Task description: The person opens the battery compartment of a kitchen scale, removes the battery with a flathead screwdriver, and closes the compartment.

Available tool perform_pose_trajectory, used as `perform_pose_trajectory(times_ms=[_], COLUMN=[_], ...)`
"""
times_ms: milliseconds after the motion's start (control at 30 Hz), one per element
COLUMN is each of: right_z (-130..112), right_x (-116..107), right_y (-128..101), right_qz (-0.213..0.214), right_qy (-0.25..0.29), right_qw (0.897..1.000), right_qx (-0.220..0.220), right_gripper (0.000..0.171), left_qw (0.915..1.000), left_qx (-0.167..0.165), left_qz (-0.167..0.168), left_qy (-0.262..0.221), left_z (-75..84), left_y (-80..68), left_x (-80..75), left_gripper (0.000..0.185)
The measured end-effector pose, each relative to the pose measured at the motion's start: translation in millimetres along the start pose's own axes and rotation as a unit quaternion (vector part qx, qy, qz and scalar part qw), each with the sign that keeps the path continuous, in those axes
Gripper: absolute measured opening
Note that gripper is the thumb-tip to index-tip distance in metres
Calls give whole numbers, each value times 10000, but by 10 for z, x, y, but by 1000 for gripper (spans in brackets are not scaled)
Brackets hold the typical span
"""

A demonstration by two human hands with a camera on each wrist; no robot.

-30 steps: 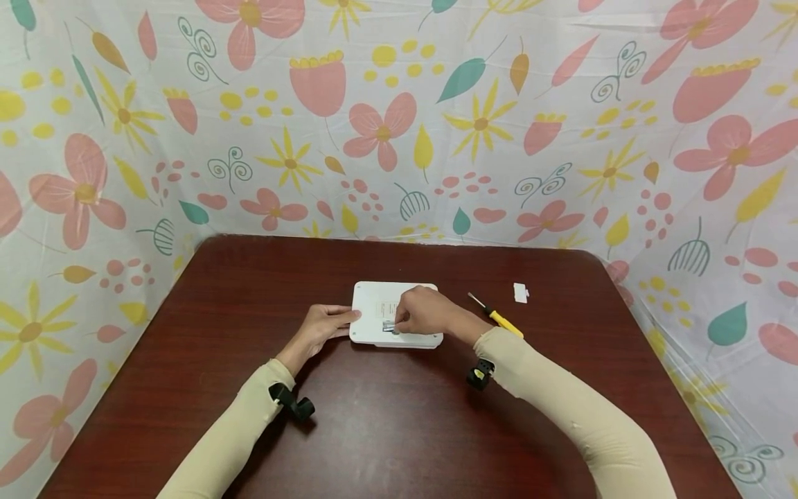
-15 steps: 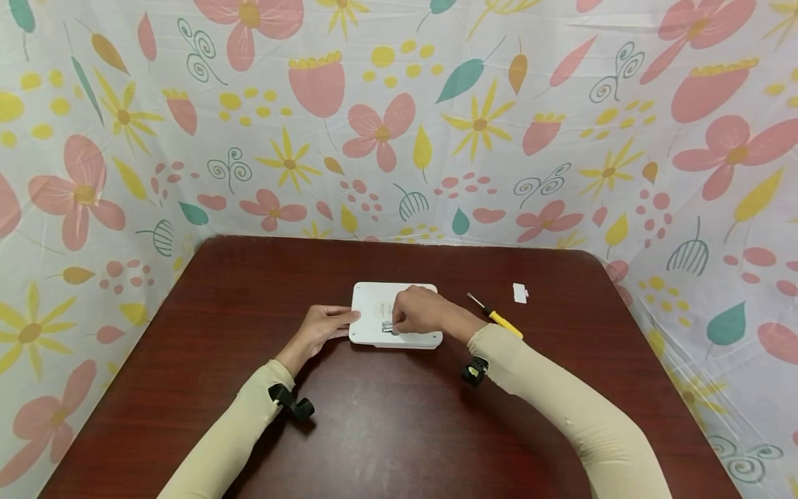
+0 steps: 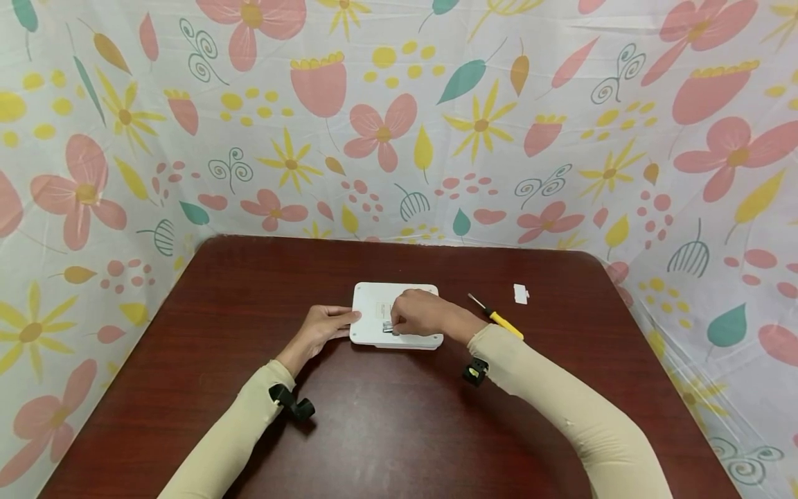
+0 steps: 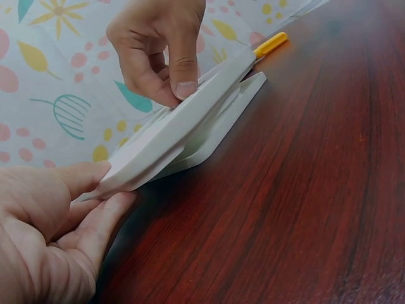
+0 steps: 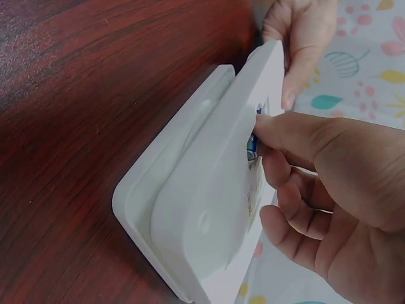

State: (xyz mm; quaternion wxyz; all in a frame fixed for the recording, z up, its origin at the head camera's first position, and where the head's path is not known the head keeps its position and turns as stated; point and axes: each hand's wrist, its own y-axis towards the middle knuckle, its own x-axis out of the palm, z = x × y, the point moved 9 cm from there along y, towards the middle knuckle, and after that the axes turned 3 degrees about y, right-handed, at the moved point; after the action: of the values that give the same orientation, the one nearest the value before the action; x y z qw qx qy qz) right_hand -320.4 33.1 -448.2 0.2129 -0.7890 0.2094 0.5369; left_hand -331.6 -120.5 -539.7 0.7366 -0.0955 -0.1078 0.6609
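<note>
A white flat device point(image 3: 368, 313), which looks like a kitchen scale lying upside down, sits on the table with its battery compartment point(image 3: 388, 327) uncovered. My left hand point(image 3: 320, 327) grips its left edge, thumb on top and fingers underneath. Over the compartment, my right hand point(image 3: 419, 312) pinches a small blue battery point(image 5: 252, 147) between thumb and index finger; the battery is partly hidden by the fingertips. The left wrist view shows the right hand point(image 4: 158, 50) reaching down onto the upper face of the device point(image 4: 183, 123).
To the right lies a screwdriver point(image 3: 506, 324) with a yellow and black handle. Farther right is a small white battery cover point(image 3: 520, 293). A flowered curtain point(image 3: 386, 132) hangs behind the dark red wooden table point(image 3: 374, 416).
My right hand has shifted very slightly to the left over the compartment. The left hand and the device stay where they were.
</note>
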Motion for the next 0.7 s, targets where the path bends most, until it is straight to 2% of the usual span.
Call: perform_pose_trajectory(times_ms=[367,533,700], right_z=[-48,-60,-63], right_x=[-8,3,23], right_y=[-7,-12,-39], right_qz=[211,218,175], right_qy=[-56,-278,-729], right_qw=[9985,9976,9957], right_qx=[-507,-593,-553], right_gripper=[37,42,39], left_qw=[10000,10000,10000], left_qx=[28,17,11], left_qz=[-2,29,12], left_qy=[-31,-24,-1], left_z=[1,-1,-5], left_y=[6,9,7], left_x=[-9,-16,-7], left_gripper=[39,39,39])
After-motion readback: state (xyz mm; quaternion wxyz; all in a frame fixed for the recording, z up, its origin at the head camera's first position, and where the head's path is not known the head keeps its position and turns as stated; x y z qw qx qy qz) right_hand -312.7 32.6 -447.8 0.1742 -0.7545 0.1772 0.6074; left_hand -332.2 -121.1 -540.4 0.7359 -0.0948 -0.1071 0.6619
